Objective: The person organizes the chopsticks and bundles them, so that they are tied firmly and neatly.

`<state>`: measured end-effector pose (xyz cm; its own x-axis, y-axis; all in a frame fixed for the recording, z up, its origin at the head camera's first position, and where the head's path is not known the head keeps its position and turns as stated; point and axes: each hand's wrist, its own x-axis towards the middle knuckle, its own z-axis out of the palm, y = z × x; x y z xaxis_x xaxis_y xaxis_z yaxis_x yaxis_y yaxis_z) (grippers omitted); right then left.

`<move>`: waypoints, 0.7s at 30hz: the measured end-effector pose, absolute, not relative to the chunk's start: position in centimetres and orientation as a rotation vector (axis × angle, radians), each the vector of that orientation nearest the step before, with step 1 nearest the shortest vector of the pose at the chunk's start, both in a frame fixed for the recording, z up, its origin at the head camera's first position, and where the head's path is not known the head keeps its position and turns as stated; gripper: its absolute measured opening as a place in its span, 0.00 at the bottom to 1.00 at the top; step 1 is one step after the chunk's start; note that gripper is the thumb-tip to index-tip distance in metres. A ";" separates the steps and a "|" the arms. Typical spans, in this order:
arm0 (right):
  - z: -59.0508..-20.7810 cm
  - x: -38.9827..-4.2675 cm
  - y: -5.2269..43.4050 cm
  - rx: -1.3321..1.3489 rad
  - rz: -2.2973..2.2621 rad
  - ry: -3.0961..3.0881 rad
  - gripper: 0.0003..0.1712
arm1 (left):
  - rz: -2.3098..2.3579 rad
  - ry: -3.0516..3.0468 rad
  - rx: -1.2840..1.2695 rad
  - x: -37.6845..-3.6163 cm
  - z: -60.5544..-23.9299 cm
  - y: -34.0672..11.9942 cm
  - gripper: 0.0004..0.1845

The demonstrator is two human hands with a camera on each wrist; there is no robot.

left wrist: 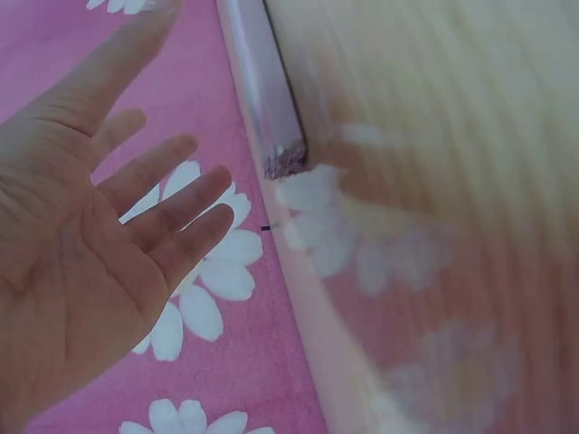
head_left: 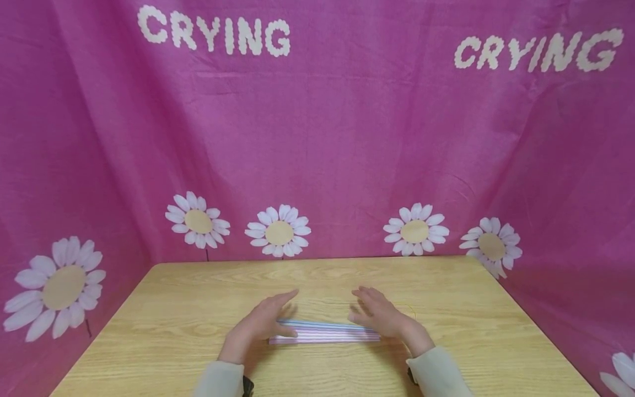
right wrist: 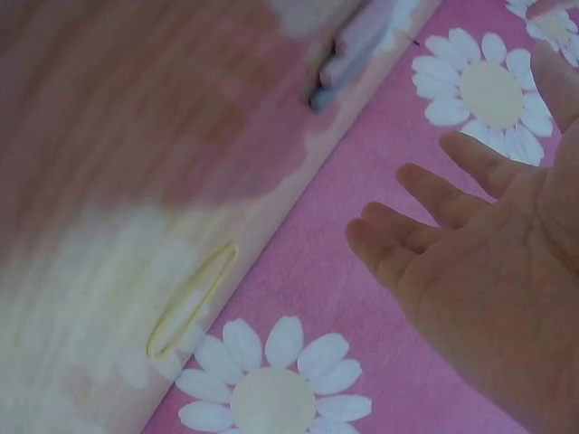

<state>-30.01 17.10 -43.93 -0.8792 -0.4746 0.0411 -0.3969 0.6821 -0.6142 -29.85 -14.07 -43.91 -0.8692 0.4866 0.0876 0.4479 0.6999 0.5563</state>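
Observation:
A flat bundle of long, thin pastel sticks [head_left: 327,333] in pink, lilac and light blue lies crosswise on the table. My left hand [head_left: 260,321] is over its left end with fingers spread, thumb overlapping the sticks in the head view. Over the right end, my right hand [head_left: 383,315] faces it, palm inward and fingers loosely extended. Neither hand grips anything. In the left wrist view the bundle's end [left wrist: 285,161] shows beyond the open palm. A yellow rubber band [right wrist: 192,303] lies on the table past the right hand, seen in the right wrist view.
The light wooden table [head_left: 317,275] has a glossy surface that reflects the surroundings. Pink cloth [head_left: 337,138] with white daisies and lettering hangs around its back and sides.

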 end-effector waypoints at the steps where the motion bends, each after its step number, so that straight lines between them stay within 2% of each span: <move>1: -44.0 -29.9 17.0 -0.728 -0.961 2.760 0.41 | 0.911 2.824 0.777 -29.9 -44.0 -14.0 0.49; 12: -44.3 -29.2 16.0 -0.807 -0.822 2.783 0.44 | 0.833 2.839 0.768 -29.7 -44.6 -13.3 0.46; 21: -44.5 -29.1 15.5 -0.839 -0.760 2.795 0.39 | 0.749 2.833 0.783 -29.5 -44.7 -13.0 0.42</move>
